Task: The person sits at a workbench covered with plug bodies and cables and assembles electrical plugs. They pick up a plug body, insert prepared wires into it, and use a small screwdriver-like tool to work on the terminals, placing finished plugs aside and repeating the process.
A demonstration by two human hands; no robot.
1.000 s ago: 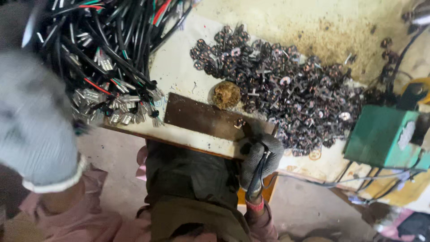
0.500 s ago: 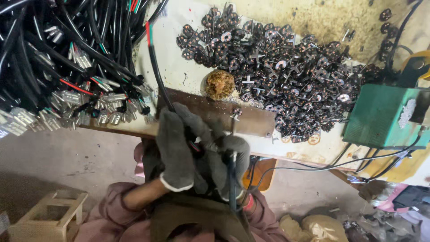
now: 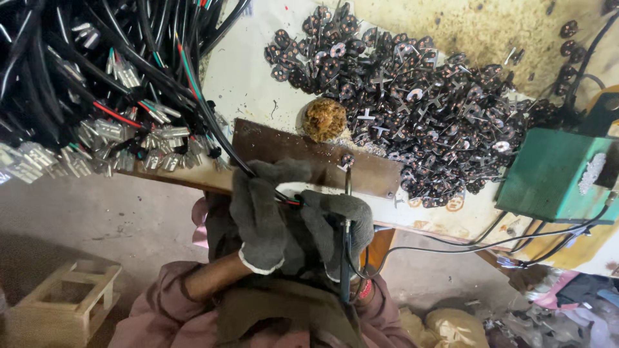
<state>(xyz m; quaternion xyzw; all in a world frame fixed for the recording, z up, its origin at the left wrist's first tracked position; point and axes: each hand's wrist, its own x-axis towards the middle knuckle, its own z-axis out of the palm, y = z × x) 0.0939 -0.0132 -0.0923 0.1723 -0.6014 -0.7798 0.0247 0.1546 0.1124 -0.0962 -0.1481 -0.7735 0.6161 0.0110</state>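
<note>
Head view shows your two hands in grey knitted gloves at the near edge of the table (image 3: 258,84), a pale, stained surface. Your left hand (image 3: 261,216) has its fingers (image 3: 284,171) curled and pressed together around a thin black cable (image 3: 219,138), whose red and green wire ends come out just beside the hand. The cable runs up to the big bundle of black cables with small clear plastic connectors (image 3: 97,96) at the far left corner, so it seems you hold it short to keep the wire ends steady.

Your right hand (image 3: 342,222) is closed in a fist around a slim dark soldering tool (image 3: 346,258). Its tip points away from you and touches, or almost touches, a small round dark part (image 3: 347,159) on the brown rusty metal plate (image 3: 309,154) at the near edge; probably the plate is there to protect the table from heat.

Just beyond the plate sits a brownish tangled ball, like a cleaning wool (image 3: 324,119), close for the tip. A large heap of small dark round parts with copper spots (image 3: 412,96) fills the far right side, and a green metal box (image 3: 554,174) stands at the right edge.
</note>
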